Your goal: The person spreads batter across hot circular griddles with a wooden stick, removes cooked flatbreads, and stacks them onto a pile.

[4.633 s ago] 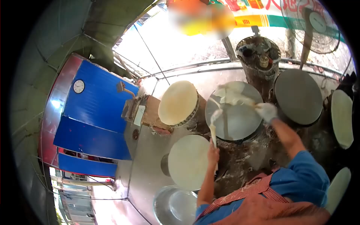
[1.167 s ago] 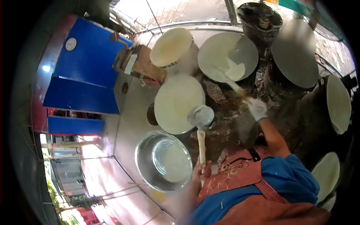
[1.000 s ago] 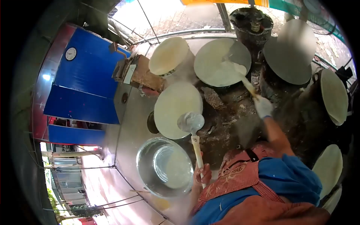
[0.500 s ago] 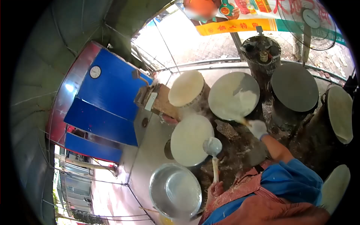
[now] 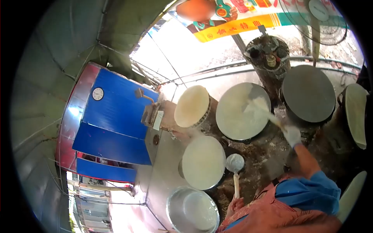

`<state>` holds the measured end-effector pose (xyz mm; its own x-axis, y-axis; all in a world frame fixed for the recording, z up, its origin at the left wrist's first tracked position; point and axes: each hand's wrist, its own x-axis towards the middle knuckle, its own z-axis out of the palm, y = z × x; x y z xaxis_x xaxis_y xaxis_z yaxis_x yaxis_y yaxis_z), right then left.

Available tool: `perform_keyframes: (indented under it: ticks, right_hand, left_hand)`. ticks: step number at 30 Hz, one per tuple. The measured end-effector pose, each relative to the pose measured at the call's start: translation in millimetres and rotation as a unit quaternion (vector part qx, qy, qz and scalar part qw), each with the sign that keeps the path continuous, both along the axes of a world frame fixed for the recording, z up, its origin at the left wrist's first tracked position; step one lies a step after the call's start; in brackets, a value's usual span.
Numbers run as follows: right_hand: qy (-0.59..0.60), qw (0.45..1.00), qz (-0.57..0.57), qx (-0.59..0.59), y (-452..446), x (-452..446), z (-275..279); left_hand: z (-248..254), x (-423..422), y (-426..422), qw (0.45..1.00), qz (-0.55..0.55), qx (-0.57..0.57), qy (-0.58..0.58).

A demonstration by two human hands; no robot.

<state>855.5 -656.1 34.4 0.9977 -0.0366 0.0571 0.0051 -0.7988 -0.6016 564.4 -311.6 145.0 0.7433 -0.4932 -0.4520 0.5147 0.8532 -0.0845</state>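
Note:
My gloved right hand (image 5: 291, 135) is closed round the handle of a pale spreader (image 5: 261, 108), whose blade lies on the batter of a round griddle (image 5: 237, 116). Grey metal shows bare along that griddle's upper right part. My left hand (image 5: 235, 204) grips the wooden handle of a ladle (image 5: 235, 163). The ladle's bowl hangs just right of a second griddle (image 5: 204, 163), which is covered by a pale sheet. Below that griddle stands a metal basin (image 5: 175, 211) with pale liquid inside.
A griddle with a yellowish sheet (image 5: 192, 106) is at the upper left of the group. To the right are a bare grey griddle (image 5: 309, 93) and another with a pale sheet (image 5: 355, 116). A drum (image 5: 268, 66) with items on top and a fan (image 5: 318, 19) stand behind.
The view has shifted. The spreader has moved from the griddle's near edge up to its right part, with my right hand following. The ladle now hangs clear of the lower griddle's edge.

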Motion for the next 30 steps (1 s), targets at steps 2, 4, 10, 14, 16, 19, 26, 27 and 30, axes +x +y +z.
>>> perform_keyframes:
  ticks: [2, 4, 10, 14, 16, 19, 26, 27, 30]
  right_hand:
    - [-0.099, 0.99, -0.078, 0.06, 25.8, 51.3, 28.7]
    - [-0.084, 0.994, -0.029, 0.067, 47.7, 67.0, 39.3]
    - [-0.13, 0.972, 0.009, 0.196, 18.8, 129.5, 16.4]
    - [0.073, 0.987, 0.063, 0.129, 28.8, 224.1, 62.7]
    - [0.034, 0.985, 0.016, 0.169, 18.3, 219.9, 20.1]
    - [0.058, 0.958, -0.002, 0.28, 59.3, 115.8, 45.9]
    - [0.084, 0.84, -0.072, 0.531, 18.3, 84.8, 5.1]
    - [0.078, 0.854, -0.107, 0.503, 44.4, 74.8, -25.0]
    - [0.154, 0.853, -0.053, 0.496, 71.8, 33.8, -2.0]
  left_hand:
    - [0.9, 2.2, -7.9, 1.0, 0.004, -0.004, 0.021]
    - [2.3, 12.0, -15.4, 0.999, 0.012, -0.02, 0.036]
    - [-4.0, 39.5, -24.4, 1.0, 0.013, -0.008, 0.009]
    - [8.5, 35.2, -25.2, 1.0, 0.009, -0.006, 0.025]
    - [7.1, 37.3, -17.2, 1.0, -0.004, 0.005, 0.007]
    - [3.4, 35.9, -7.5, 1.0, -0.016, -0.002, -0.005]
    - [18.3, 31.3, 12.6, 0.998, -0.009, -0.054, 0.006]
    - [11.4, 31.5, 18.0, 0.997, -0.009, -0.073, -0.01]
    - [-10.4, 43.7, 32.8, 0.992, -0.008, -0.121, -0.031]
